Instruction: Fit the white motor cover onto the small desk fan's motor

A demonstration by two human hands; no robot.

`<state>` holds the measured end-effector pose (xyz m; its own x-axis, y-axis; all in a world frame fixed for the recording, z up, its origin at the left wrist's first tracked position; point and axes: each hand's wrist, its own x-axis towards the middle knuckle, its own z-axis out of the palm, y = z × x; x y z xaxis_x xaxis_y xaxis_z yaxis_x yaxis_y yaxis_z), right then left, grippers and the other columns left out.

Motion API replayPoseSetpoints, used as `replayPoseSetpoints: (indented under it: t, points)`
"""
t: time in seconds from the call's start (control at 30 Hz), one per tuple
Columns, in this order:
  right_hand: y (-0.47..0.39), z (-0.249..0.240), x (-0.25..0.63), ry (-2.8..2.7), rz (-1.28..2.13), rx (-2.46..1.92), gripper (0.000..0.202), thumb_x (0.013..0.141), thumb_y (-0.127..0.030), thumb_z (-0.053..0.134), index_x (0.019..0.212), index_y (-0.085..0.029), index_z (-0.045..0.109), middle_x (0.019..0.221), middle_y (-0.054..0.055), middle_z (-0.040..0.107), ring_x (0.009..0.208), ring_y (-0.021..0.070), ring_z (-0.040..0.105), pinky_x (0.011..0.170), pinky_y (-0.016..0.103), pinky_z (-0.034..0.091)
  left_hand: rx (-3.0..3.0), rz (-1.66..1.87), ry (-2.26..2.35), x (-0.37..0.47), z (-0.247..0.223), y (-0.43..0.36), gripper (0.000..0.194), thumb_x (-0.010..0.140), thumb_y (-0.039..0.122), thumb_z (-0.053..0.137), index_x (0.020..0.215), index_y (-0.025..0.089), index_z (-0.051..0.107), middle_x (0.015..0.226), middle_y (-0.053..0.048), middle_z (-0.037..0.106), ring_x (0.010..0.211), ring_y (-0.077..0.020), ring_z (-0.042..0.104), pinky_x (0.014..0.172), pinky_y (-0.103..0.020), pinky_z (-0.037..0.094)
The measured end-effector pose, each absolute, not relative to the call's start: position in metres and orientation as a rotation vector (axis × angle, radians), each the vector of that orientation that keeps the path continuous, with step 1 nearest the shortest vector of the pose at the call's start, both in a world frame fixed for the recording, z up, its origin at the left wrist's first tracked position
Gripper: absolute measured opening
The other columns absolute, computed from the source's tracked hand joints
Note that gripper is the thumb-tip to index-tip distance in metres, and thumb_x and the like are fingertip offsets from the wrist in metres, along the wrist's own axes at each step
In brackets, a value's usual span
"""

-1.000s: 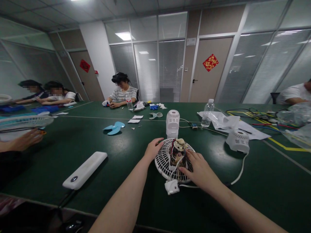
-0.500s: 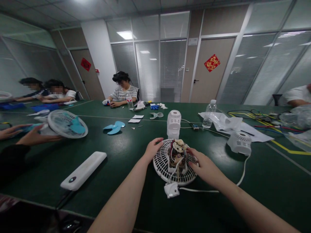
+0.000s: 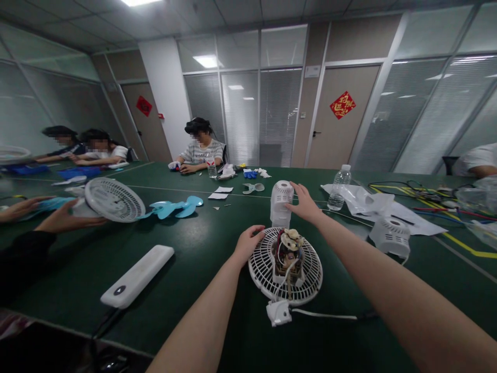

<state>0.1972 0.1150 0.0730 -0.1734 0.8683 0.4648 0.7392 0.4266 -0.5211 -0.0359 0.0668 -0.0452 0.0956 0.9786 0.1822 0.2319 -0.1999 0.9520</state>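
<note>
In front of me a round white fan grille [image 3: 258,274] lies on the table, with an exposed fan motor [image 3: 289,254] and its wiring upright at its centre. My left hand [image 3: 249,244] is closed on the grille's far left rim. Beyond the grille stands a white vented motor cover [image 3: 282,199]. My right hand [image 3: 305,203] has its thumb and fingers around the right side of this cover. A small white plastic piece [image 3: 278,313] on a white cord lies at the grille's near edge.
A white power bank [image 3: 137,277] lies to the left. Past it, a co-worker's hands hold another fan grille [image 3: 114,199] near blue fan blades [image 3: 174,207]. To the right are a water bottle [image 3: 339,187], papers [image 3: 419,225], and a second vented cover [image 3: 390,235].
My right hand has left the motor's right side and moved up and away to the standing cover. My left hand stays on the rim. Blue blades have come out of the co-worker's grille.
</note>
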Motion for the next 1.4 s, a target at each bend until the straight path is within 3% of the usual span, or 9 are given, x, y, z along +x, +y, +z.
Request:
replayPoseSetpoints:
  t: [0.07,0.27,0.43,0.63,0.8,1.0,1.2,1.4]
  points:
    - [0.126,0.073,0.193,-1.978,0.259,-1.33,0.083,0.067,-0.03,0.075,0.139,-0.022,0.036,0.144,0.012,0.036,0.138,0.0302,0.027,0.112,0.048,0.026,1.568,1.172,1.231,-0.036,-0.045,0.066,0.028,0.082,0.03,0.061,0.108,0.023,0.068,0.113,-0.005,0.069,0.101,-0.02,0.064,0.091,-0.032,0.049]
    - [0.136,0.065,0.191,-1.96,0.328,-1.227,0.074,0.065,-0.022,0.075,0.132,-0.023,0.043,0.132,0.008,0.049,0.12,0.027,0.05,0.105,0.046,0.038,1.562,1.172,1.227,-0.038,-0.045,0.067,0.028,0.081,0.03,0.062,0.108,0.022,0.068,0.113,-0.005,0.069,0.096,-0.0204,0.065,0.088,-0.033,0.05]
    - [0.136,0.055,0.195,-1.829,0.335,-1.15,0.075,0.063,-0.024,0.076,0.131,-0.029,0.044,0.136,0.005,0.046,0.117,0.0277,0.051,0.102,0.049,0.041,1.557,1.171,1.228,-0.038,-0.049,0.069,0.029,0.081,0.03,0.062,0.108,0.022,0.068,0.111,-0.005,0.069,0.099,-0.0222,0.064,0.089,-0.034,0.049]
    - [0.126,0.068,0.203,-1.589,0.321,-1.112,0.076,0.069,-0.039,0.072,0.135,-0.029,0.036,0.142,0.008,0.038,0.12,0.0283,0.05,0.1,0.048,0.044,1.551,1.162,1.225,-0.038,-0.049,0.067,0.031,0.081,0.032,0.061,0.109,0.023,0.068,0.111,-0.006,0.069,0.097,-0.0231,0.064,0.089,-0.036,0.049]
    - [0.087,0.074,0.209,-1.38,0.481,-1.018,0.079,0.071,-0.048,0.071,0.137,-0.029,0.032,0.134,0.01,0.047,0.115,0.0276,0.054,0.095,0.047,0.048,1.558,1.174,1.219,-0.038,-0.046,0.065,0.029,0.08,0.031,0.062,0.107,0.022,0.068,0.112,-0.006,0.069,0.101,-0.0234,0.063,0.092,-0.037,0.048]
    - [0.003,0.036,0.223,-1.273,0.763,-0.909,0.067,0.079,-0.044,0.066,0.137,-0.033,0.034,0.122,0.007,0.057,0.112,0.0263,0.056,0.098,0.047,0.045,1.571,1.187,1.214,-0.037,-0.044,0.065,0.029,0.081,0.031,0.061,0.107,0.022,0.068,0.112,-0.005,0.068,0.101,-0.0226,0.064,0.092,-0.037,0.048]
    - [-0.046,0.019,0.225,-1.369,0.716,-0.884,0.066,0.085,-0.046,0.058,0.142,-0.035,0.026,0.135,0.007,0.05,0.12,0.0286,0.051,0.102,0.051,0.041,1.564,1.198,1.242,-0.031,-0.044,0.063,0.028,0.081,0.032,0.06,0.105,0.021,0.068,0.111,-0.006,0.069,0.103,-0.0225,0.063,0.093,-0.036,0.048]
    - [-0.053,0.021,0.229,-1.73,0.302,-1.049,0.085,0.077,-0.044,0.07,0.146,-0.033,0.022,0.15,0.007,0.033,0.128,0.0329,0.043,0.106,0.053,0.036,1.589,1.218,1.334,-0.025,-0.04,0.054,0.028,0.082,0.034,0.059,0.105,0.021,0.068,0.109,-0.007,0.069,0.101,-0.0252,0.063,0.094,-0.043,0.048]
